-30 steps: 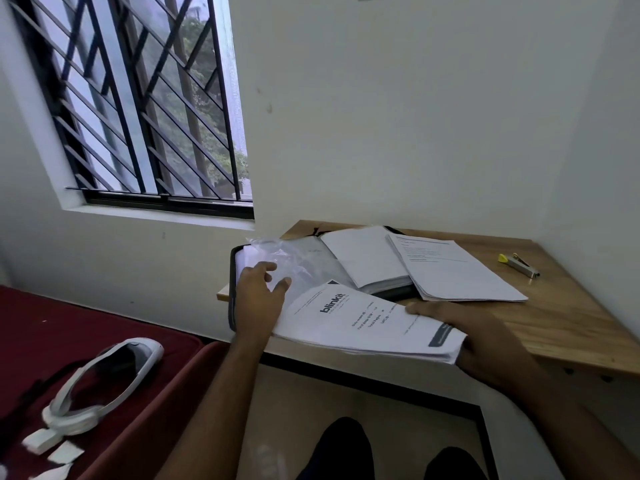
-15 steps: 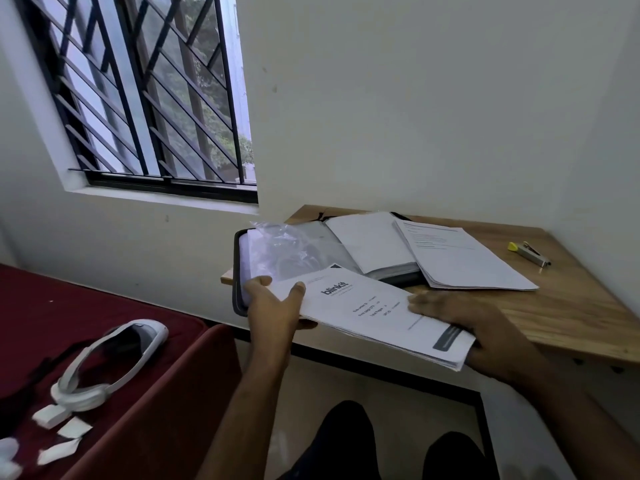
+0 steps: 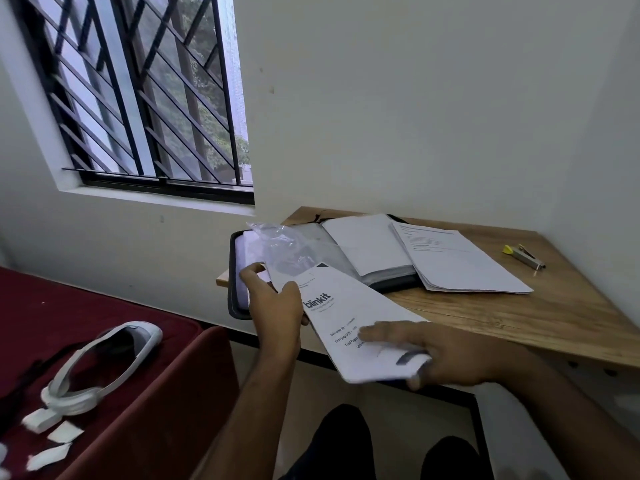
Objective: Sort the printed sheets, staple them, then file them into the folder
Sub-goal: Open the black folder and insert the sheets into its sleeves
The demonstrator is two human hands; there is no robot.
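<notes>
At the near edge of the wooden tabletop [image 3: 485,317], both hands hold a stapled-looking bundle of printed sheets [image 3: 349,323] whose top page reads "blinkit"; whether a staple is present cannot be told. The left hand [image 3: 275,306] grips the bundle's far-left end, thumb curled over the top page and fingers beneath and behind it. The right hand [image 3: 446,355] holds the near end, fingers lying fairly straight across the printed face with the thumb under the lower edge. The bundle is tilted, its far end over the open folder [image 3: 239,289] and its near end projecting past the tabletop's edge above the person's dark-clad knees. The folder, dark-rimmed, lies open at the tabletop's left corner, overhanging it slightly; a crumpled clear plastic sleeve [image 3: 277,244] stands up from its left half, just beyond the left hand, and white pages [image 3: 367,247] lie on its right half. A second pile of printed sheets [image 3: 460,261] rests partly over the folder's right edge. A small metal stapler with a yellow end [image 3: 523,256] lies well apart near the right wall. Left of the tabletop, a red bed [image 3: 104,341] carries a white headset [image 3: 104,368] and several white paper scraps [image 3: 55,441]. A barred window [image 3: 138,91] occupies the wall above.
</notes>
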